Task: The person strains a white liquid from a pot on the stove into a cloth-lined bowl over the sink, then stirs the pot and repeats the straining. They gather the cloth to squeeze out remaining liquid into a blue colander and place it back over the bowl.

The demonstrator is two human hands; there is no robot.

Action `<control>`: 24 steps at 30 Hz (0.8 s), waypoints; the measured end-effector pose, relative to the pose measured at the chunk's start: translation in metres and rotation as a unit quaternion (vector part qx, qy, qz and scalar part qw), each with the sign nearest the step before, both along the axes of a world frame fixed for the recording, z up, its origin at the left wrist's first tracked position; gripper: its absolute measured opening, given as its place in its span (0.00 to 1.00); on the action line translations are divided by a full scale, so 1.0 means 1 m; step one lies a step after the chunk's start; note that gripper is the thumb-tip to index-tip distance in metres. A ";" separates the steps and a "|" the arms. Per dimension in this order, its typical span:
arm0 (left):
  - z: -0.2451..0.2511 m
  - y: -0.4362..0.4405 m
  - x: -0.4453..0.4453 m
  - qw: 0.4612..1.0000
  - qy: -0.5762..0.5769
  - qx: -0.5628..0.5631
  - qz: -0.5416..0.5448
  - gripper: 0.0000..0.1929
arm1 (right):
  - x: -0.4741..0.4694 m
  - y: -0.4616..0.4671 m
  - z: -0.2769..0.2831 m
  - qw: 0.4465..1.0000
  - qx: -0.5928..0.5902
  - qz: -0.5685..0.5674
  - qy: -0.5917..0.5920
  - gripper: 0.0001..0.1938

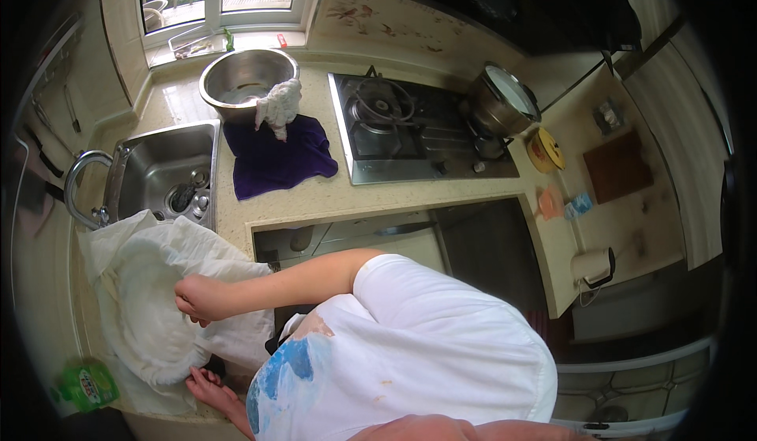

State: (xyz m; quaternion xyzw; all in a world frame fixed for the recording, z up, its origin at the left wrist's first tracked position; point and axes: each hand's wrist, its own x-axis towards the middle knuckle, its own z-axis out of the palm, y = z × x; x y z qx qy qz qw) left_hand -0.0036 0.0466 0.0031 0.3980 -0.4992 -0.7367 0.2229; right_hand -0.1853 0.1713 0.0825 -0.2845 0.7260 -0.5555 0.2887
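Observation:
A round basin (pixel 155 299) lined with white cloth sits on the counter beside the sink, the cloth spreading past its rim. Pale, blurred contents fill its middle. Over its inner side my right hand (pixel 204 300) is curled into a fist; whether something is inside the fist is hidden. Lower down, my left hand (pixel 207 386) has its fingertips at the basin's near rim, on the cloth edge. A green plastic bottle (pixel 90 385) bearing writing lies near the basin's lower left side.
Beyond the basin are a steel sink (pixel 165 169) with a curved faucet (pixel 80 175), a steel bowl (pixel 245 80) with a whitish cloth (pixel 281 105) over its rim, and a purple towel (pixel 281 160). A gas hob (pixel 426 133) carries a steel pot (pixel 500 104). A yellow tin (pixel 544 150) stands right.

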 end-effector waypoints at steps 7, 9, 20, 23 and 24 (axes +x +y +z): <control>-0.003 -0.001 0.000 1.000 0.005 0.013 0.013 0.12 | 0.003 -0.029 -0.003 0.992 -0.092 -0.003 0.091 0.09; -0.005 -0.002 0.001 1.000 0.004 0.013 0.016 0.12 | -0.005 -0.038 -0.010 0.964 -0.058 -0.007 0.259 0.08; -0.014 -0.004 0.004 0.999 0.039 0.018 0.012 0.10 | -0.019 0.007 -0.004 0.934 0.160 0.140 0.288 0.09; -0.015 -0.003 0.003 0.999 0.041 0.019 0.027 0.09 | -0.006 0.023 0.003 0.948 0.076 0.078 0.300 0.08; -0.015 -0.003 0.004 0.998 0.040 0.025 0.030 0.09 | -0.004 0.025 0.005 0.949 0.046 0.069 0.303 0.08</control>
